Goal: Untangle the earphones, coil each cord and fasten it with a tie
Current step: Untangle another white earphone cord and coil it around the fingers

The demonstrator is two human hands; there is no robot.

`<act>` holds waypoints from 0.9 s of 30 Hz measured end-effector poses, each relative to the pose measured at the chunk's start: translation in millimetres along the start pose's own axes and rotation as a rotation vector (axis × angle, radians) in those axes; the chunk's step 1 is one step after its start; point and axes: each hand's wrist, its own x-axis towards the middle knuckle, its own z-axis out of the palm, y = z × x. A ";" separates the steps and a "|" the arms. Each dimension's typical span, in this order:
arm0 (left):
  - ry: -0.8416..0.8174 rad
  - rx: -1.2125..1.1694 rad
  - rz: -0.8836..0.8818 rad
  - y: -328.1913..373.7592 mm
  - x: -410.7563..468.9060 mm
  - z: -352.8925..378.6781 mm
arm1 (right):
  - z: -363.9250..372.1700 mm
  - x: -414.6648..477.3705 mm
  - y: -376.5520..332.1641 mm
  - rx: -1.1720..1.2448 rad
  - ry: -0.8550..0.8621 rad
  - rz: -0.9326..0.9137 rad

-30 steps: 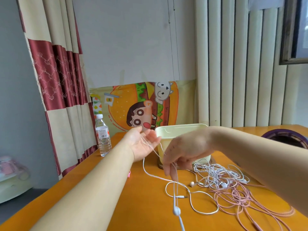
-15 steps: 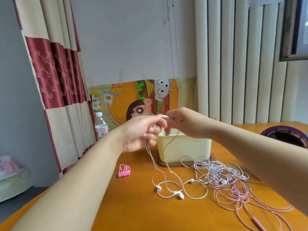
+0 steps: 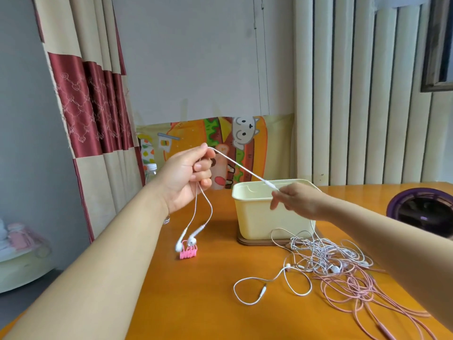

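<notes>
White cord [image 3: 239, 165] is held taut in the air between both hands. It is gripped in the curled fingers of the left hand [image 3: 188, 177], with 2 earbuds [image 3: 186, 242] dangling below. Its thicker end piece is pinched by the right hand [image 3: 297, 201]. Judged light, limp, slippery and thin: best gripped at that stiff piece, not tugged by the buds. The tangle [image 3: 343, 266] lies on the table [image 3: 196, 303] by the box [image 3: 264, 217]. Pink ties [image 3: 188, 253] lie nearby.

Hands pulled apart: right hand [image 3: 297, 201] drew white cord [image 3: 241, 165] taut from left hand [image 3: 186, 177] grip; earbuds [image 3: 186, 242] lifted off desk [image 3: 196, 303], now dangling below left hand.
</notes>
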 end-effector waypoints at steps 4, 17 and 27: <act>-0.027 0.105 -0.072 -8.9 -0.8 1.7 | 8.5 -2.7 -6.6 -0.131 -0.283 0.044; -0.130 0.205 -0.171 -19.0 -0.1 2.4 | -12.3 -3.7 -56.0 0.905 -0.336 -0.190; -0.127 0.084 -0.179 -37.4 3.8 -21.0 | 14.4 25.9 -1.6 1.161 0.042 0.190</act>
